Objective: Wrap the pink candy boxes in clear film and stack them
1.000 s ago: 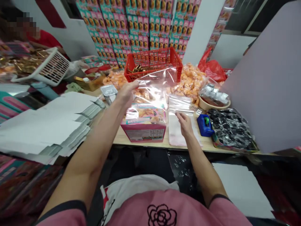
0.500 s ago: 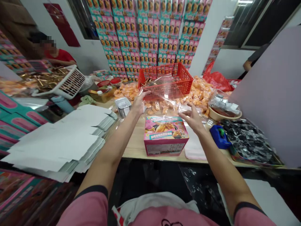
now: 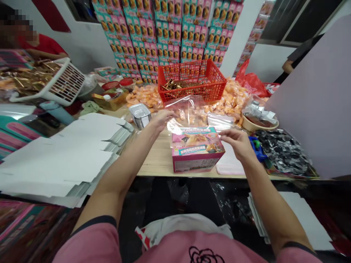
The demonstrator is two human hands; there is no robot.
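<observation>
A pink and teal printed carton (image 3: 198, 160) stands upright at the table's front edge, between my hands. Clear plastic bag film (image 3: 189, 104) spreads over its top and rises behind it. My left hand (image 3: 161, 120) has its fingers pinched on the film at the carton's far left corner. At the right, my right hand (image 3: 236, 141) is closed, thumb against fingers, on the film's edge beside the carton's upper right corner. A flat stack of clear bags (image 3: 230, 162) lies partly under my right forearm.
Flat white cartons (image 3: 57, 153) are piled left. A red basket (image 3: 192, 93) with gold packets stands behind, among orange packets (image 3: 233, 98). On the right are a blue tape dispenser (image 3: 257, 149), a tan bowl (image 3: 255, 126) and black packets (image 3: 287, 153). A person in red (image 3: 44, 44) sits far left.
The film has come down from above the basket onto the carton's top. My right hand has moved right and lower, its fingers now closer together. The view has shifted slightly.
</observation>
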